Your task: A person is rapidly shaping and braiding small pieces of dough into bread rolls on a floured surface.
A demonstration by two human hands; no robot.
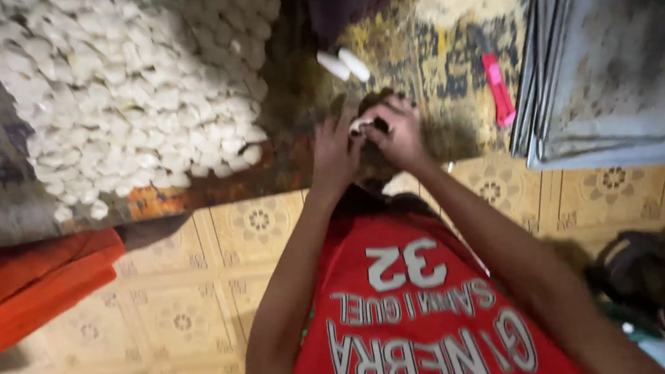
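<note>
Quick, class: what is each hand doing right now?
Left hand: fingers curled onto the small white piece.
Right hand: fingers pinching the same piece.

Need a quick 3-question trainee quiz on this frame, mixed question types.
1. True or false: the left hand and right hand pinch one small white piece between them.
2. Which side of the hands is the big heap of white pieces on? A left, B right, C behind the person.
3. Fill in: the flat plastic tool lying by the stacked grey sheets is ____ in colour.

Key: 1 true; 2 A; 3 pink.
</note>
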